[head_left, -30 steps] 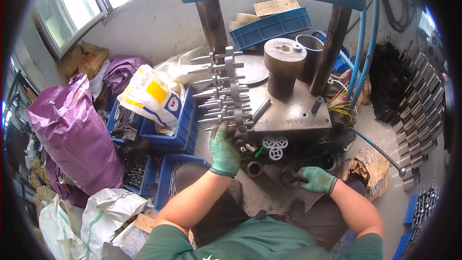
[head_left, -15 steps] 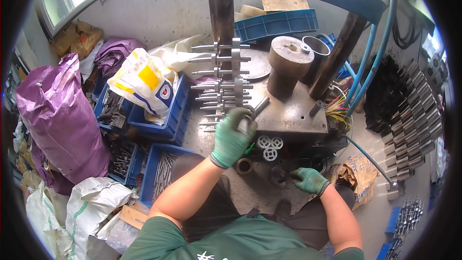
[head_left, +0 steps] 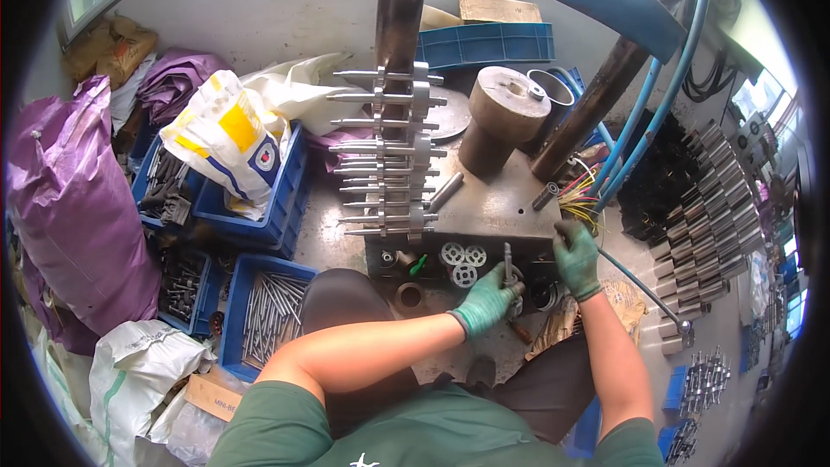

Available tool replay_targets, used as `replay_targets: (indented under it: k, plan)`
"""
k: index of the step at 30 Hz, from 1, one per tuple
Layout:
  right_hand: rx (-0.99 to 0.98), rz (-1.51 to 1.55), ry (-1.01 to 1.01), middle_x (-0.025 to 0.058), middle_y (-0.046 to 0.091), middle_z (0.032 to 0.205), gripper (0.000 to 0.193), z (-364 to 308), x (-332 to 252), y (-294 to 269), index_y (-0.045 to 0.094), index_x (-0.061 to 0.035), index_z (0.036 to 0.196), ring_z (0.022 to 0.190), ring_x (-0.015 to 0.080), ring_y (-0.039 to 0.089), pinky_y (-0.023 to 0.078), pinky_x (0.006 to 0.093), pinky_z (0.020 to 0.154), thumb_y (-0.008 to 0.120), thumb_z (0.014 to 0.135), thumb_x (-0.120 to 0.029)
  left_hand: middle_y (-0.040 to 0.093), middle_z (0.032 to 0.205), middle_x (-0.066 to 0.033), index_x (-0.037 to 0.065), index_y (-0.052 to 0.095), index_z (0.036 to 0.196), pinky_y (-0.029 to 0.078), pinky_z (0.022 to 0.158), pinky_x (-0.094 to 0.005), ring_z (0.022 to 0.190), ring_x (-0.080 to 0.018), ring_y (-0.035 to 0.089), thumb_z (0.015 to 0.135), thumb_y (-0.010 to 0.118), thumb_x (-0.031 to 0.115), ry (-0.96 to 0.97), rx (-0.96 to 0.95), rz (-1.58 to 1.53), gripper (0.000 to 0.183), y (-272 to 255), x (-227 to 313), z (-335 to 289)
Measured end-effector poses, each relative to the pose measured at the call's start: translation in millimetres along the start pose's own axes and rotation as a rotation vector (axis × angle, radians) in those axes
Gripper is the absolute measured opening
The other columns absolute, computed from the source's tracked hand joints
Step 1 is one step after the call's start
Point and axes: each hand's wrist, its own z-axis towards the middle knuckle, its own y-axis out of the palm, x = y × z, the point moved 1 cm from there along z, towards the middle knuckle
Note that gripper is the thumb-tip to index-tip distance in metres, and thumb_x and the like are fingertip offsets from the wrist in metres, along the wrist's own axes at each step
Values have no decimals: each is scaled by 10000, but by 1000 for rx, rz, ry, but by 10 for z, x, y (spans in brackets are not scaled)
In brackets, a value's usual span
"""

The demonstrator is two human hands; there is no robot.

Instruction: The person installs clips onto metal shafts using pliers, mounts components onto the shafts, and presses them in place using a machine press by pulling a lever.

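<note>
In my left hand (head_left: 487,304), gloved in green, a metal shaft (head_left: 508,254) stands roughly upright; the fingers close round its lower part, which they partly hide. My right hand (head_left: 577,261), gloved the same way, is at the right front corner of the steel press bed (head_left: 497,223). Its fingers reach up, slightly bent and a little apart, with no object visible in them. A small cylindrical metal piece (head_left: 545,196) stands on the bed just beyond those fingers. Along the bed's left side runs a row of shafts with thick discs (head_left: 419,151).
Three perforated discs (head_left: 464,275) show below the bed's front edge. A heavy round block (head_left: 506,117) stands on the bed between dark press columns. Left is a blue bin of loose rods (head_left: 272,316); right, stacked metal cylinders (head_left: 709,225) and a thin hose (head_left: 640,281).
My left hand has left the row of shafts and come down to the right, now with a shaft in it. My right hand has risen to the bed's corner. The view has shifted slightly.
</note>
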Motion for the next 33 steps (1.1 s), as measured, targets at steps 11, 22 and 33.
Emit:
replay_targets:
  k: [11, 22, 33]
  plan:
    - [35, -400, -138, 176, 729, 1202, 317, 830, 392, 259, 739, -29, 1097, 1128, 392, 666, 521, 473, 1032, 804, 810, -149, 606, 885, -29, 69, 599, 1101, 547, 591, -310, 708, -149, 610, 974, 712, 113, -200, -37, -166, 176, 37, 193, 133]
    - [96, 12, 103, 131, 749, 1011, 226, 999, 405, 102, 754, -2, 996, 958, 259, 711, 550, 373, 894, 862, 844, -131, 604, 852, -26, 66, 598, 1110, 510, 585, -293, 693, -145, 597, 982, 711, 126, -202, -62, -172, 182, -9, 293, 99]
    - [266, 205, -76, 99, 750, 1035, 215, 2184, -702, 33, 744, 23, 1105, 933, 163, 713, 564, 300, 882, 775, 912, -66, 648, 793, -48, 29, 625, 1114, 484, 575, -316, 631, -142, 591, 1019, 702, 212, -227, -25, -171, 220, -22, 249, 164]
